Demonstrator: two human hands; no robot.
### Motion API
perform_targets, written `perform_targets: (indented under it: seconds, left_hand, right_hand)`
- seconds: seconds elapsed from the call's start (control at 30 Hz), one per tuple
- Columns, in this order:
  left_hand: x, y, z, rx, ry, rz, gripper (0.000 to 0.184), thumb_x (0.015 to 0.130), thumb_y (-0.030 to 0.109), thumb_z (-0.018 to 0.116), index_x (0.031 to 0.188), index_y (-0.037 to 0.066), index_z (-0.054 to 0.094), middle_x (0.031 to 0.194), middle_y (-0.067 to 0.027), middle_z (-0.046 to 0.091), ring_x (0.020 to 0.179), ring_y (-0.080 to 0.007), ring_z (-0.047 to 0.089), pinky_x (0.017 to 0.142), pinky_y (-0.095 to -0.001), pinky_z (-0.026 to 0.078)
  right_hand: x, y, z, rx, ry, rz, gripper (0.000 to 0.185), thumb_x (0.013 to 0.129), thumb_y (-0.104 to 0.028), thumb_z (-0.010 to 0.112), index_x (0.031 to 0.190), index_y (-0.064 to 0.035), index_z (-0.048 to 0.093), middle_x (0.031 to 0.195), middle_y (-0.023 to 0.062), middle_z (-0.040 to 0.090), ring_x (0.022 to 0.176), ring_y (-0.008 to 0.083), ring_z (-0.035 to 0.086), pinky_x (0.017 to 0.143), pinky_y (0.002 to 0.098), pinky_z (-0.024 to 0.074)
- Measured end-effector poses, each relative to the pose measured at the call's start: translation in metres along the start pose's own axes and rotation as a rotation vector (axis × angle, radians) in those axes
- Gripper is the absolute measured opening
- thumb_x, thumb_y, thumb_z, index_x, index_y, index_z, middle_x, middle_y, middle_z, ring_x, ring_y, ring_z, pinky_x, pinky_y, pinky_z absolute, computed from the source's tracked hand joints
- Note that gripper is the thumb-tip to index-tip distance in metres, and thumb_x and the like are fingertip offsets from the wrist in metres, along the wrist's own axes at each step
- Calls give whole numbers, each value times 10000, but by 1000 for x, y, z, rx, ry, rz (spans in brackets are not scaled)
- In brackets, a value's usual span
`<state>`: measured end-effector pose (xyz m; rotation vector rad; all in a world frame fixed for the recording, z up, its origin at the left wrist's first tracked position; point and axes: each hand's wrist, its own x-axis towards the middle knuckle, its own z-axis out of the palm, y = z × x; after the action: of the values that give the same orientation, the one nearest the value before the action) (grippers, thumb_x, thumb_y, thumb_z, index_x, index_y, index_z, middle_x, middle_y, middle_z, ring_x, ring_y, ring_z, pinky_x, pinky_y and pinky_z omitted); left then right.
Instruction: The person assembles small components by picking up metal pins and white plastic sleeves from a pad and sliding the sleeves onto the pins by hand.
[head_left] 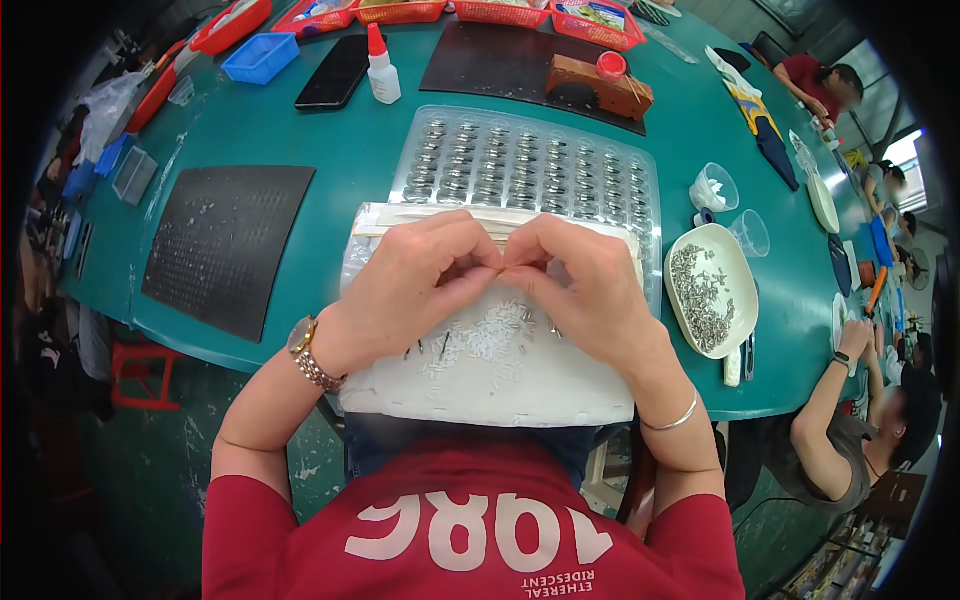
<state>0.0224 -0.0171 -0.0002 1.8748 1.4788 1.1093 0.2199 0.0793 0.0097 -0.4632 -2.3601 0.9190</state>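
1. Shirt (470, 540) fills the near edge; most of the lap beneath it is hidden.
2. White padded board (480, 395) lies just beyond, its sides partly covered by the forearms. Small white pieces (490, 342) are heaped on its middle, with a few dark slivers near them, too fine to make out.
3. Left hand (425, 265), above the board, has thumb and forefinger closed in a pinch. Right hand (578, 280) is closed the same way, its fingertips meeting the left's just beyond the white pieces. Whatever sits between the fingertips is too small to tell.
4. Cream dish (700, 240), on the right, holds many small metallic pieces (708, 300), spread thickest toward its near end.
5. Dark mat (230, 245), on the left, carries rows of tiny marks or bits, hard to make out.
6. Clear tray (540, 118), its near part covered by the board and hands, holds columns of shiny metal parts.
7. Clear cup (722, 175), beyond the dish, contains something white; another clear cup (750, 232) stands near it.
8. Red-capped bottle (384, 82) stands upright beside a black phone (333, 75).
9. Red baskets (400, 12) line the far side, cut off by the frame, their contents only partly visible.
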Motion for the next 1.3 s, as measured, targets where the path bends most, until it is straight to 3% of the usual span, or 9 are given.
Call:
perform_targets:
  seconds: [0.1,0.23,0.33,0.43,0.63,0.83,1.03,1.23,1.3]
  left_hand:
    - [2,-1,-4,-189,-57,-221,78,898,31,700,966,0,678,851,-34,653,731,-99,626,646,-258,508]
    - [2,-4,-5,-253,-66,-213,89,905,47,703,978,-2,689,851,-10,649,739,-55,593,646,-230,487]
    - [3,-3,-4,-235,-62,-185,88,907,48,699,979,-2,688,852,-14,649,739,-59,593,651,-231,488]
    - [2,-2,-5,-244,-62,-193,85,908,48,697,976,-1,687,852,-15,648,739,-59,591,653,-231,485]
    - [3,-2,-5,-245,-69,-193,77,911,46,695,972,2,685,848,-13,648,736,-56,587,651,-231,483]
    - [2,0,-6,-262,-66,-210,73,919,55,695,970,4,685,834,-9,651,728,-49,587,654,-227,486]
    - [1,-5,-5,-310,-92,-234,73,930,57,698,991,24,673,862,29,647,737,-14,573,666,-189,477]
    - [2,-3,-7,-366,-98,-265,69,936,63,695,992,29,673,858,37,642,743,-9,569,675,-188,474]
    - [2,-3,-7,-365,-97,-264,69,938,65,693,995,32,673,856,39,640,746,-8,567,679,-187,472]
  right_hand:
    - [1,-4,-15,45,-60,65,155,821,-82,776,930,-44,672,856,71,675,745,239,651,679,345,529]
    - [-2,-2,-28,126,-305,-14,116,813,-87,774,880,-43,690,846,74,651,808,251,630,711,364,515]
    - [-3,-2,-26,18,-376,-83,104,809,-91,764,871,-46,694,841,80,629,860,272,608,757,389,493]
    - [-3,-5,-27,45,-390,8,95,810,-91,751,864,-46,686,837,83,611,851,292,593,781,407,475]
    - [-3,-2,-25,-24,-364,-108,101,838,-69,728,892,-37,648,838,83,602,842,285,592,757,392,482]
    - [1,-9,-33,184,-323,169,75,909,-40,683,968,3,665,853,82,645,754,192,645,663,339,502]
    - [1,6,-17,120,12,140,148,915,-6,675,1054,3,724,862,86,705,769,161,716,666,281,540]
    - [-3,1,-5,397,51,346,128,902,3,698,1021,-9,745,945,56,701,803,126,708,684,262,550]
    - [-1,7,-2,364,66,204,117,895,5,707,1002,-12,751,954,48,691,813,112,688,673,249,536]
